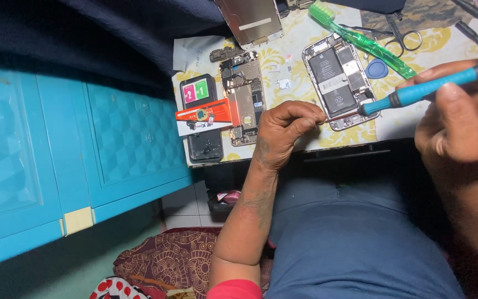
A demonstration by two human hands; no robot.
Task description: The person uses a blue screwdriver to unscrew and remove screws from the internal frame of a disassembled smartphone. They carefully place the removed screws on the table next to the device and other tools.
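Head view: the right hand (460, 116) grips one blue screwdriver (438, 86), its tip meeting the pinched fingertips of the left hand (286, 133) at the edge of an opened phone (338, 77). Two opened phone bodies lie on the worktop (300, 50) (the second (243, 94) further left), with one green toothbrush (360, 39), one pair of scissors (399, 33) and one blue pick (377, 68).

1. An opened phone (340, 80) lies on the table (297, 61), right of a stripped phone frame (243, 97).
2. A toothbrush (360, 39) lies behind the opened phone.
3. Scissors (400, 30) lie right of the toothbrush.
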